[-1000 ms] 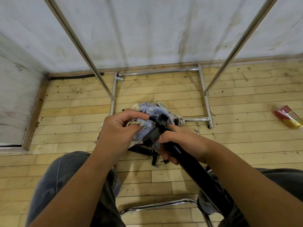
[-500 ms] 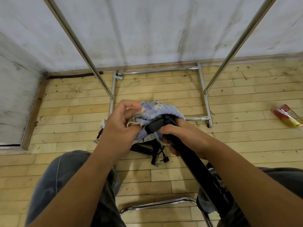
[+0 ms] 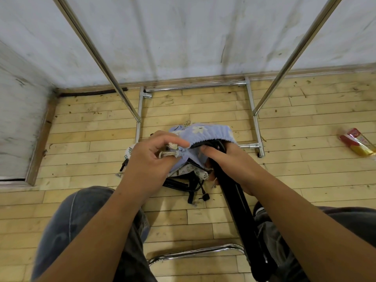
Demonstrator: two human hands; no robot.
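A light blue drawstring cloth bag [image 3: 205, 132] with white flowers is stretched over the top end of a long black folded object [image 3: 242, 216] that slants down to my lap. My left hand [image 3: 148, 159] pinches the bag's rim and its pale cord ends at the left. My right hand [image 3: 230, 159] grips the black object just under the bag's opening, fingers partly inside the cloth. The tip of the black object is hidden by the bag.
Below my hands on the wooden floor lie a white patterned cloth [image 3: 193, 171] and black straps [image 3: 189, 186]. A chrome rack frame [image 3: 254, 119] stands ahead by the wall. A red-yellow packet [image 3: 358, 142] lies at the right. A chrome chair bar [image 3: 195, 251] runs between my knees.
The blue bag was bunched beside the black object's end; now its opening has been pulled over that end, and both hands have shifted slightly up and right.
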